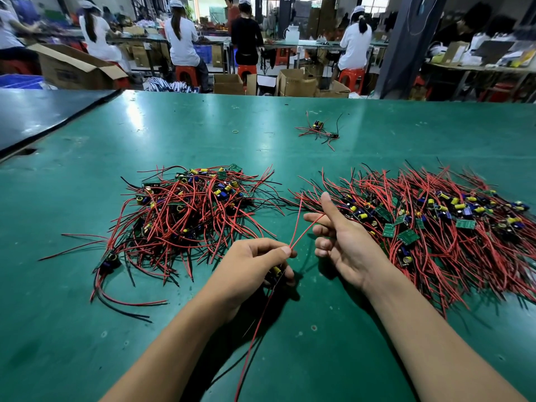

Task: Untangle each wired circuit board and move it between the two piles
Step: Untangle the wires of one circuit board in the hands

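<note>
At the far left a darker table top (43, 114) is seen beside the green table (87, 329) on which everything lies. On the left half of the green table a left pile (185, 216) of small boards with red and black wires is heaped, with loose wire ends spread out from it on all sides. Just right of this pile, toward the front, the left hand (249, 265) is held above the table, its grip clamped on a circuit board (277, 270). Only a yellow part and a dark edge of the board are seen inside the curled fingers. Two red wires (295, 224) are pinched between thumb and forefinger. From the pinch they are spread upward in a V, one ending free in the air and the other laid against the forefinger of the right hand (345, 245). Another red wire and a black one are seen hanging from the board toward the front edge of the view. Farther back, a rubber band (235, 131) is seen lying flat on bare table. The right hand is held with its thumb raised straight and its fingers loosely bent, so its grip is slack and nothing is clamped. Well behind it a small bundle (317, 129) of wired boards is set apart. The right pile (441, 227), the wider of the two, is spread over the right side, and its near edge is overlapped by the right hand.
</note>
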A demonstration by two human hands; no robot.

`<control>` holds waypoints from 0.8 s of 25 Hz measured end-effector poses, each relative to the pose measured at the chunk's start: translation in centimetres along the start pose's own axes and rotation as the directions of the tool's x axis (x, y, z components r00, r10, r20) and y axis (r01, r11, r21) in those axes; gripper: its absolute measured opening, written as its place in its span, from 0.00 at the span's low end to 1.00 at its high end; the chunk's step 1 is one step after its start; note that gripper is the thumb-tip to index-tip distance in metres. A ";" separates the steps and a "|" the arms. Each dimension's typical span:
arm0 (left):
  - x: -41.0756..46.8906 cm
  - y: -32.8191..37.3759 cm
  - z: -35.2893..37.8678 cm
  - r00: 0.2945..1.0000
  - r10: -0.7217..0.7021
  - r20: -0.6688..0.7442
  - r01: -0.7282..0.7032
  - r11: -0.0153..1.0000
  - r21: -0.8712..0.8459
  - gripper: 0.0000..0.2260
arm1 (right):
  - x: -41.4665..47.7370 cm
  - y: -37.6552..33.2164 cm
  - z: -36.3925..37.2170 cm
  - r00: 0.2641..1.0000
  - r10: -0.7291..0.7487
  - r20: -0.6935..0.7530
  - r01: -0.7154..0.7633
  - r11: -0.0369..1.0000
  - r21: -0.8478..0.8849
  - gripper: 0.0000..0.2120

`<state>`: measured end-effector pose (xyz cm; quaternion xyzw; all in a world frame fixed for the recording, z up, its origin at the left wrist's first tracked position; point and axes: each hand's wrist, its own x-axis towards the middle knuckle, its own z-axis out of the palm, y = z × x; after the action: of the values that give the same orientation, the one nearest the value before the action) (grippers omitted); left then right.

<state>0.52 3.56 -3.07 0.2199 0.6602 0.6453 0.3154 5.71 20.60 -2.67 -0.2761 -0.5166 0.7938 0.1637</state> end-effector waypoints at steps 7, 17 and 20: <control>0.6 0.9 -0.6 0.988 -0.147 -0.047 0.116 0.911 -0.395 0.18 | -0.2 0.2 -0.1 0.998 -0.057 0.035 0.058 0.997 -0.048 0.37; 0.9 1.1 -0.8 0.986 -0.162 0.036 0.154 0.815 -0.559 0.30 | -2.3 1.8 1.6 0.934 -0.307 0.182 0.357 0.810 -0.466 0.16; 0.8 1.1 -0.7 0.983 -0.158 0.089 0.181 0.825 -0.535 0.31 | -2.5 2.8 2.4 0.849 -0.473 0.235 0.499 0.572 -0.651 0.12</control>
<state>-0.65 3.74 -2.13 0.0754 0.4615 0.7701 0.4340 6.35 16.32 -3.83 -0.1504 -0.8320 0.4713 0.2508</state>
